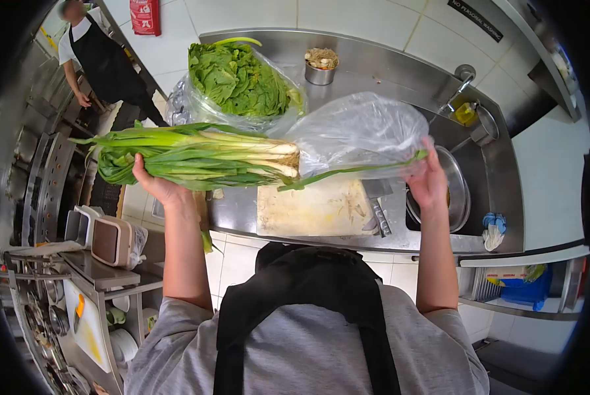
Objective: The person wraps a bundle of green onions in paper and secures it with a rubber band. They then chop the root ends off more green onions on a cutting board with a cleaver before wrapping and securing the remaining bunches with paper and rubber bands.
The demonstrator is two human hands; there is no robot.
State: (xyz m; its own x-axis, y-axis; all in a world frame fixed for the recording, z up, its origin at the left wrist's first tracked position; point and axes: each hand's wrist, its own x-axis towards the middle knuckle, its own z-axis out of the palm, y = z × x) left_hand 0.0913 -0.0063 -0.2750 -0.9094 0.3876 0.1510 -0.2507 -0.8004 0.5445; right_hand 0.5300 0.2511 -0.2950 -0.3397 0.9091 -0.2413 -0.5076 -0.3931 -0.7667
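A large bunch of spring onions (209, 155) lies sideways across my left hand (157, 184), which grips it from below near the green leaves. The white root ends point right, up against a clear plastic bag (364, 131). My right hand (430, 178) is closed on the bag's far right end, and the tip of one long loose green leaf (354, 173) reaches to it. Below the bunch, a stained white cutting board (313, 214) rests on the steel counter. On the board's right side lies a cleaver (379, 209), its handle toward me.
Leafy greens (239, 79) in a plastic bag stand at the back of the counter (387, 79), beside a small metal pot (321, 71) of trimmings. Right is a sink (486, 197) with a metal bowl (463, 191) and faucet (463, 85). A person in a black apron (104, 59) stands far left.
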